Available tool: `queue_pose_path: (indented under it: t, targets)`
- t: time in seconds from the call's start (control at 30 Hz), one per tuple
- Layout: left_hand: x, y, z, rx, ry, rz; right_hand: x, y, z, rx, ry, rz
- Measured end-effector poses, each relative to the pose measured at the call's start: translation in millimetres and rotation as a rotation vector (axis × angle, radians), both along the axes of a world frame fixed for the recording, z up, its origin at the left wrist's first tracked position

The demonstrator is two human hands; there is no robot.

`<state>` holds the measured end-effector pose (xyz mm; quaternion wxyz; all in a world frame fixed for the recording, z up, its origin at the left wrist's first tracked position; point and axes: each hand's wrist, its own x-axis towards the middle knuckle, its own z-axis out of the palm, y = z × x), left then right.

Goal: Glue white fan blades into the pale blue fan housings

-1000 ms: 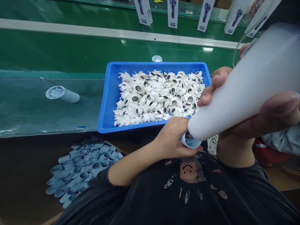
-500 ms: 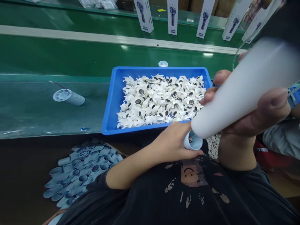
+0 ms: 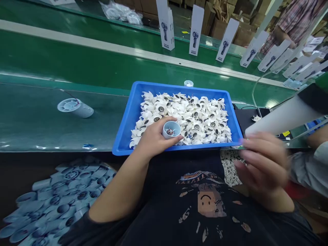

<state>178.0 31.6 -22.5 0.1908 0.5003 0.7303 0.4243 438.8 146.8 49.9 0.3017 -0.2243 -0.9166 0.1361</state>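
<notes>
My left hand [image 3: 156,138] is wrapped around a light blue cylindrical fan housing [image 3: 171,130], holding it mouth-up over the near side of the blue bin. Inside the housing I see small blades or prongs and a reddish-brown centre. The blue bin [image 3: 125,118] holds many white fan impellers [image 3: 188,118] with dark round hubs. My right hand [image 3: 263,160], blurred by motion, is right of the bin with its fingers stretched out and apart. Just above it, a white tapered cylindrical tool [image 3: 279,116] with a black end slants upward; its exact kind is unclear.
Another housing with a wire [image 3: 75,107] lies on the green bench at left. A pile of light blue housings [image 3: 56,201] is below the bench edge. White fan boxes [image 3: 196,30] stand in a row at the back. A person in a checked shirt [image 3: 294,24] is beyond.
My right hand has let go of the white tool and moved down from it. My left hand has carried the housing left and up, over the bin's near edge.
</notes>
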Motion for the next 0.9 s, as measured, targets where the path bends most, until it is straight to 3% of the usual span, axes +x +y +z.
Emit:
queue_pose_path:
  t: [0.07, 0.13, 0.2, 0.3, 0.53, 0.73, 0.9]
  targets:
    - [2.4, -0.3, 2.3, -0.028, 0.012, -0.007, -27.3, 6.8, -12.4, 0.009, -0.246, 0.078]
    - [3.0, -0.7, 3.4, -0.044, 0.010, -0.030, -57.4, 16.6, -27.3, 0.001, -0.589, -0.075]
    - [2.6, -1.1, 3.2, -0.047, 0.009, -0.061, -82.3, 22.6, -39.7, 0.008, -0.696, -0.177]
    - [2.2, -1.5, 1.8, -0.033, 0.022, -0.083, -97.8, 17.9, -45.7, 0.054, -0.730, -0.174]
    - [3.9, -2.5, 3.8, -0.013, 0.068, -0.113, -80.6, 2.1, -26.0, 0.017, -0.773, 0.136]
    - [4.2, -2.6, 3.7, -0.011, 0.096, -0.125, -91.5, -0.4, -28.9, -0.002, -0.762, 0.132]
    - [3.5, -2.8, -0.2, 0.033, 0.087, -0.125, -104.3, -5.0, -36.6, -0.010, -0.768, 0.046]
